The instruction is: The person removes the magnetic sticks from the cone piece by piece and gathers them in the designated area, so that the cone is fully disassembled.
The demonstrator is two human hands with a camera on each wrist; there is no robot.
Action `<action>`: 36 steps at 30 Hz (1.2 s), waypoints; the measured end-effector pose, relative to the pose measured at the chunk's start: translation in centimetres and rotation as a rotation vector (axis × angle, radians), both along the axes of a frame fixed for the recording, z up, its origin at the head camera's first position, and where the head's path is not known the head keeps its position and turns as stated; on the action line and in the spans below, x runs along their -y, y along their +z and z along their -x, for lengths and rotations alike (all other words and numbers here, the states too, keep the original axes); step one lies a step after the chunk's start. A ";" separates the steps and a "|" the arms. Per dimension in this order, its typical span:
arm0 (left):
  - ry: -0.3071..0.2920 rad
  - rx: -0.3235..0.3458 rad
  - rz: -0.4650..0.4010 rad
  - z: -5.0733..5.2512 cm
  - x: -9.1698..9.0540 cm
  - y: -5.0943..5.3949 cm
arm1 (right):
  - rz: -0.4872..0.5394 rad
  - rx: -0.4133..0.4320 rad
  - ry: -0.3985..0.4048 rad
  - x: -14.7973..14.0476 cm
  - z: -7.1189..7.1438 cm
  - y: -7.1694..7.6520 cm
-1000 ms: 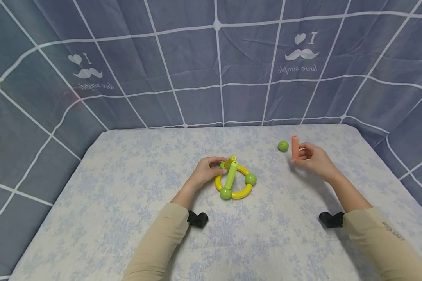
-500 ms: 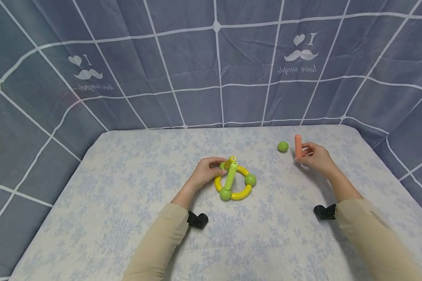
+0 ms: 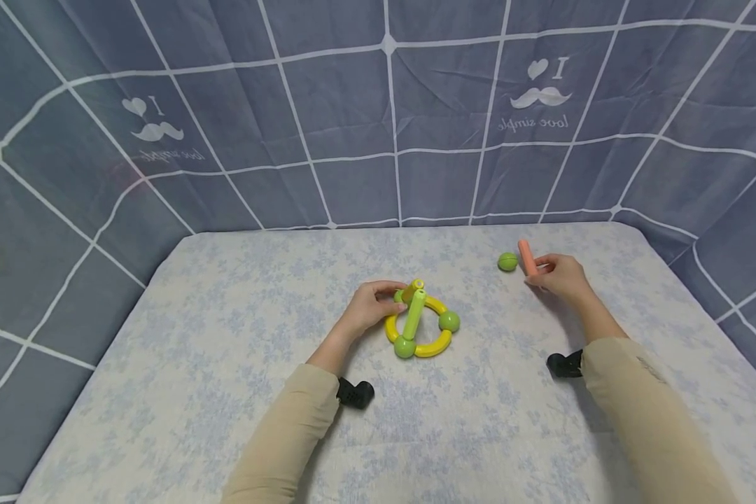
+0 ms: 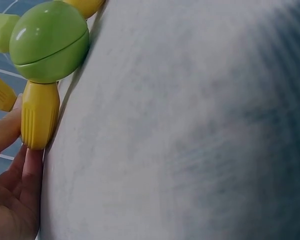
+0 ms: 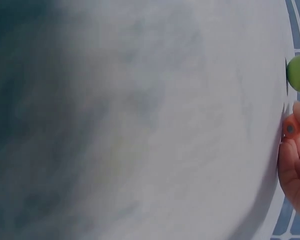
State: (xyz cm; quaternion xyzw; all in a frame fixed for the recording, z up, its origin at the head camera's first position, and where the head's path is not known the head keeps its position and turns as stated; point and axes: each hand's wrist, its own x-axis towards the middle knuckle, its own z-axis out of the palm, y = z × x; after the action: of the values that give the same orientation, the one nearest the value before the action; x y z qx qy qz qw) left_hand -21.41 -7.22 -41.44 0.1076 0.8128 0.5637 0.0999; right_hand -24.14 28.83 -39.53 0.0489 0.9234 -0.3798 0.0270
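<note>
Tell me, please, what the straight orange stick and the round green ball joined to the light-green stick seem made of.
Orange stick: probably low-gloss plastic, judging by its smooth, even colour. Green ball: likely glossy moulded plastic, given its sharp highlight and seam.

Blue backdrop cloth (image 3: 340, 105): two white prints, both mirrored. Right print (image 3: 540, 96): "I" plus heart, mustache below, then "love simple". Left print (image 3: 157, 131): same "I", heart, mustache; its "love simple" is skewed, harder to read. Right sleeve (image 3: 642, 413): small lettering, too faint to read.
</note>
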 end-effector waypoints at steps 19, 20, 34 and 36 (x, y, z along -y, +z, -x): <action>-0.004 -0.013 0.019 0.1 0.0 0.1 | -0.104 0.006 -0.168 1.6 0.8 0.0; -0.005 -0.016 0.022 0.1 -0.1 0.1 | -0.106 0.006 -0.169 1.6 0.9 0.1; -0.029 -0.036 0.098 -0.1 0.0 0.3 | -0.052 0.055 -0.093 0.9 0.3 0.1; -0.037 -0.066 0.104 -0.2 0.1 0.3 | -0.026 0.059 -0.078 0.7 0.2 0.1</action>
State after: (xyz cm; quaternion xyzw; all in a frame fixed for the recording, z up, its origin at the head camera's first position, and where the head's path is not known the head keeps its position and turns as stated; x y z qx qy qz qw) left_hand -21.25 -7.32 -41.14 0.1359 0.8416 0.5151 0.0889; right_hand -24.33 28.13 -39.39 0.0964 0.9245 -0.3668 0.0388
